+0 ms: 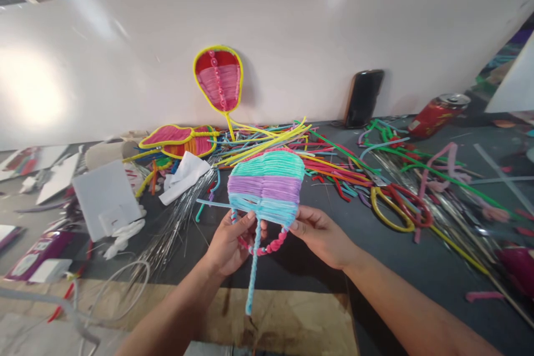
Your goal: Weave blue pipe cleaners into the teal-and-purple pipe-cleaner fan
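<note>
Between my two hands, above the dark table, is a fan-shaped pipe-cleaner piece (265, 184) with green, purple and light blue bands. A twisted light blue stem (252, 272) hangs from its middle, and a pink twisted rim (275, 243) curves below the blue band. One loose light blue pipe cleaner (217, 203) sticks out to the left. My left hand (233, 239) is closed on the piece's lower left, thumb near the stem. My right hand (319, 233) pinches its lower right edge. Some fingertips are hidden behind the piece.
A finished-looking yellow-rimmed pink fan (219, 80) leans on the white board, another (179, 139) lies left. Behind my hands are loose pipe cleaners (271, 142). Scissors (400, 208), a phone (364, 99) and a red can (438, 115) stand or lie right; a glue gun's white cable (146, 272) left.
</note>
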Motion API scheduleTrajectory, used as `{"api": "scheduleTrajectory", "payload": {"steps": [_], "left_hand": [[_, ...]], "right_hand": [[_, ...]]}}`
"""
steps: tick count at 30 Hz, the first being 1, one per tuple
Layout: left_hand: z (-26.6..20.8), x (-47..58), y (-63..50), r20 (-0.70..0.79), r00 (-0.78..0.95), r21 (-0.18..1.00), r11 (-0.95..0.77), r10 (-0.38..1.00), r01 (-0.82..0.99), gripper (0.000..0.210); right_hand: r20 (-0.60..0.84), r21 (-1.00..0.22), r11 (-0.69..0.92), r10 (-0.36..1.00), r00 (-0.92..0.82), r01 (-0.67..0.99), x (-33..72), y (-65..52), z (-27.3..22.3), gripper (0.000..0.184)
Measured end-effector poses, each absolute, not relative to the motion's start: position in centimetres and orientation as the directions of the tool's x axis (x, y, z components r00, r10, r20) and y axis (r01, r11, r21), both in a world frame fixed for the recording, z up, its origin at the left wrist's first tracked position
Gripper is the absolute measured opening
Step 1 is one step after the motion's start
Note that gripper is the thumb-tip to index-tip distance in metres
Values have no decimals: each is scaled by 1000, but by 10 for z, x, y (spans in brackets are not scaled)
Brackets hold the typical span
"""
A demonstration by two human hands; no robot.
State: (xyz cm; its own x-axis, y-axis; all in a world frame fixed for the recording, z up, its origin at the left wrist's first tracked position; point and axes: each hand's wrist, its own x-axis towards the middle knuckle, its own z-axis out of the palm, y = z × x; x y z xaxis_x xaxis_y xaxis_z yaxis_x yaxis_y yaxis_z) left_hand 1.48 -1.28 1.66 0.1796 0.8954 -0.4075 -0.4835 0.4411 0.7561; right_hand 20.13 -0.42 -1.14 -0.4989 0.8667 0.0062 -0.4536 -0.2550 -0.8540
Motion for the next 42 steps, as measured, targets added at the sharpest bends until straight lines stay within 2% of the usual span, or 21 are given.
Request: {"api": "scheduleTrajectory", "payload": {"steps": [4, 8, 11, 14, 16, 21, 25, 30, 42], "left_hand": [[17, 15, -11, -373, 83, 804, 366, 924, -469, 30], [12, 15, -11, -280, -25, 853, 237, 960, -465, 26], [8, 15, -11, -244, -45, 861, 195, 969, -471, 23], [7, 17, -10, -232, -83, 874, 171, 969, -455, 25], [8, 19, -10, -219, -108, 890, 153, 970, -430, 26], [8, 22, -11, -161, -114, 922, 109, 980, -371, 24], [6, 20, -11, -158, -144, 947, 109, 977, -301, 23], [0, 15, -11, -140, -200, 970, 95, 970, -223, 24], [2, 19, -12, -237, -127, 904, 171, 963, -391, 23]], "right_hand": [[-17, -910, -164, 932, -361, -381, 201, 1, -16, 13], [11, -979, -27, 982, -187, -200, 203, 4, -15, 18], [-32, -989, -60, 979, -200, -137, 203, 4, -10, 23], [-102, -973, -149, 962, -253, -175, 201, 2, -7, 26], [-149, -939, -227, 946, -289, -258, 199, 1, -9, 26], [-249, -771, -417, 893, -374, -482, 196, -1, -11, 21], [-204, -715, -437, 877, -435, -545, 198, -2, -6, 18], [-213, -734, -421, 888, -408, -533, 196, -4, -4, 22], [-212, -761, -382, 910, -356, -524, 195, -3, -5, 23]]}}
